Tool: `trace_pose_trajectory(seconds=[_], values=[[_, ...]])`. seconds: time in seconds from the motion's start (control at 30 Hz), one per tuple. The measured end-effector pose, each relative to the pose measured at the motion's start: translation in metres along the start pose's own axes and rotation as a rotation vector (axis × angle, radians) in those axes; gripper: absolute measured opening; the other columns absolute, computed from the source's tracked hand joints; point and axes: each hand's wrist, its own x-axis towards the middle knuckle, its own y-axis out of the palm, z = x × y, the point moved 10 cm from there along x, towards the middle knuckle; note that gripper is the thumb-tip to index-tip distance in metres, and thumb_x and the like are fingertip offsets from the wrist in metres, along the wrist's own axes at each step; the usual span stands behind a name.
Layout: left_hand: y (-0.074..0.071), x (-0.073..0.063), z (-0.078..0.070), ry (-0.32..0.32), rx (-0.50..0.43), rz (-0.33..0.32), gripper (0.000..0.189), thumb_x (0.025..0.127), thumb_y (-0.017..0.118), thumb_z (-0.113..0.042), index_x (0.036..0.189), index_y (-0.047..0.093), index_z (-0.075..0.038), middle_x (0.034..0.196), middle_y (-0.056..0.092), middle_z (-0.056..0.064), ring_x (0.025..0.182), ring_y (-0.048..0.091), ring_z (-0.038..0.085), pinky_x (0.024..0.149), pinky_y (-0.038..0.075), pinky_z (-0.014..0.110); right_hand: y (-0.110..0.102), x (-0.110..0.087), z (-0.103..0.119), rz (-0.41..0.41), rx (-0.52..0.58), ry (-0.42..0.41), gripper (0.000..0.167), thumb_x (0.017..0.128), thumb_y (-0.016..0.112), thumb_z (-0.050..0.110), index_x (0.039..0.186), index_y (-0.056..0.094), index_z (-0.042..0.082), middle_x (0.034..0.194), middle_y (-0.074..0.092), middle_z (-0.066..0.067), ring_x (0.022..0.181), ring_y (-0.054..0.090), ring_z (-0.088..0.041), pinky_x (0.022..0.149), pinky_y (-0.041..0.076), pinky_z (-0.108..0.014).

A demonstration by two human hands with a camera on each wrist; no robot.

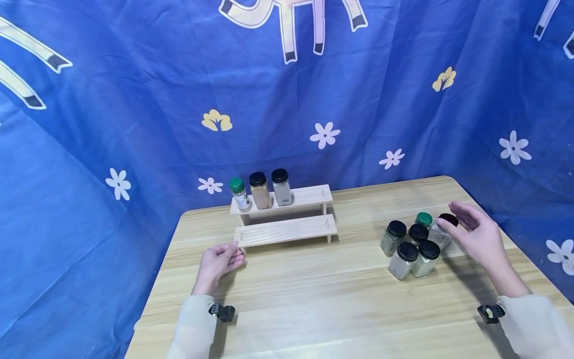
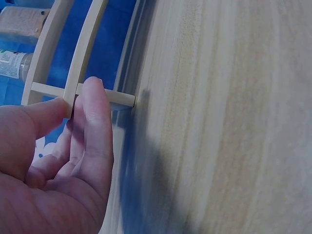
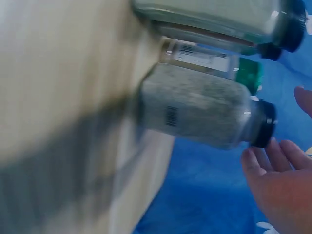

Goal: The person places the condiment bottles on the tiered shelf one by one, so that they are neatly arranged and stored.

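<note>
A two-tier wooden spice rack [image 1: 287,232] stands at the back left of the table. My left hand [image 1: 219,262] pinches the left end of its lower shelf [image 2: 80,63] between thumb and fingers. Toward the right, my right hand [image 1: 482,234] is beside a dark-lidded spice jar [image 1: 439,236], with its fingers spread around the lid. The right wrist view shows this jar [image 3: 195,105] holding a greyish-green, flaky content. There the fingertips are close to the lid and the thumb stands apart from it. Whether they touch the lid, I cannot tell.
On the upper shelf stand a green-lidded jar [image 1: 239,195] and two black-lidded jars [image 1: 261,192]. Several more jars [image 1: 402,262] cluster beside my right hand, one with a green lid [image 1: 423,219]. A blue patterned cloth [image 1: 269,99] hangs behind the wooden table [image 1: 305,304].
</note>
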Motion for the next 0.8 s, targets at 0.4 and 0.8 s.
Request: trace_pose_trajectory(seconds=[0.4,0.8], values=[[0.000,0.000,0.000,0.002,-0.007,0.008,0.039,0.107,0.064,-0.022,0.126,0.056,0.011,0.085,0.076,0.003,0.075,0.076,0.010,0.078,0.070,0.024,0.014,-0.021,-0.055,0.079,0.013,0.190,0.060,0.091,0.085,0.016,0.134,0.053,-0.011,0.096,0.056,0.040,0.090,0.059,0.025,0.079,0.055,0.002],[0.000,-0.002,0.000,0.010,-0.014,0.018,0.036,0.107,0.064,-0.023,0.122,0.058,0.009,0.087,0.075,0.004,0.076,0.076,0.011,0.078,0.070,0.025,0.016,-0.026,-0.058,0.129,-0.085,0.221,0.059,0.092,0.084,0.027,0.133,0.057,-0.006,0.103,0.064,0.027,0.089,0.055,0.026,0.075,0.055,0.002]])
